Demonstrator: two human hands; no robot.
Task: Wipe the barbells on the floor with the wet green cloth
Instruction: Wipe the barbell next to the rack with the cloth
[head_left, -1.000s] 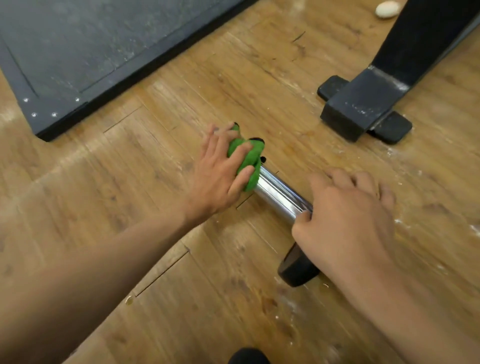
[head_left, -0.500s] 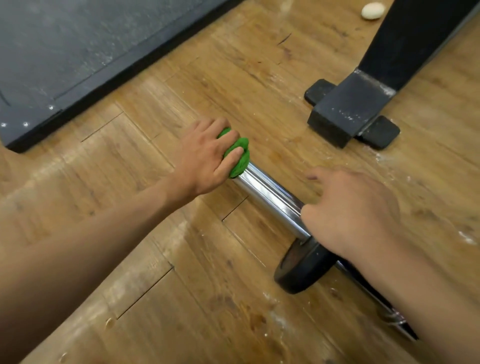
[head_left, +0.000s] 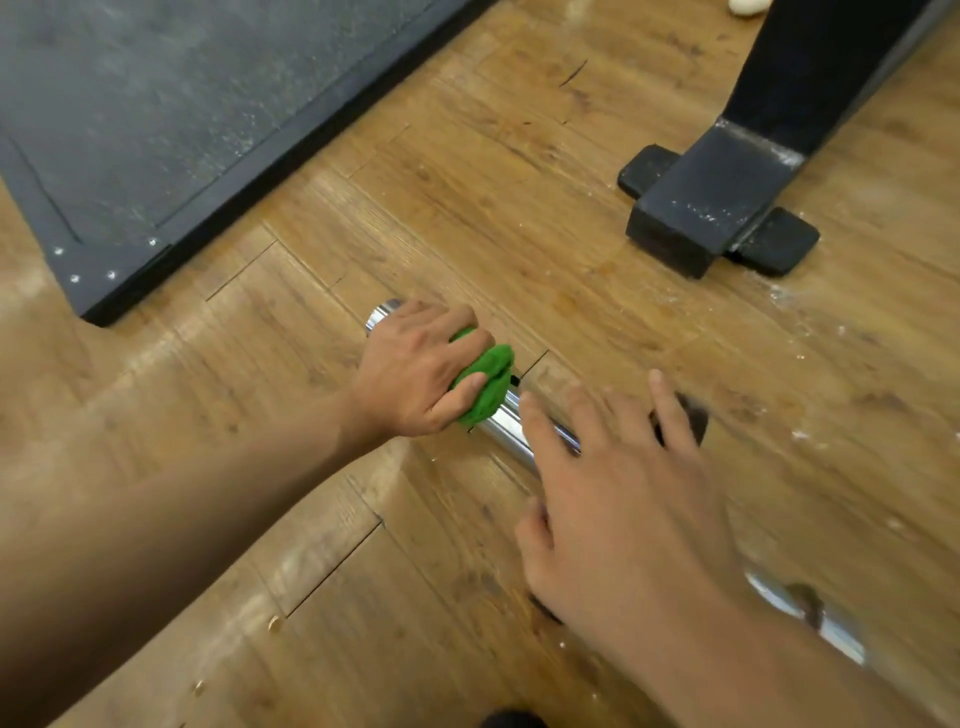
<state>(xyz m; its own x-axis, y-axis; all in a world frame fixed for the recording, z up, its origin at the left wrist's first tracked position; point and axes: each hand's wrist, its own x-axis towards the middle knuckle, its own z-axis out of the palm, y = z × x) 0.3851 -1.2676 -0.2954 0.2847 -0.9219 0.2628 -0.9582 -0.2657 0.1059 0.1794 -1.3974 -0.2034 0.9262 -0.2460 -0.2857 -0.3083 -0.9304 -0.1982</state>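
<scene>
While left hand (head_left: 415, 374) curls tight round green cloth (head_left: 491, 382) wrapped on barbell (head_left: 506, 423) lying on wood floor (head_left: 519, 234), right hand (head_left: 623, 499) spreads straight fingers above it, hiding part; contact unclear.

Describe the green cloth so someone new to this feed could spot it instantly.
Start at the dark mat top left, then drop to the chrome barbell lying diagonally on the wooden floor. Near its free end, the left hand grips a bunched cloth around it, the only bright green thing in view.

One barbell (head_left: 511, 422), one green cloth (head_left: 489, 385), two hands (head_left: 415, 375) (head_left: 623, 499).
</scene>
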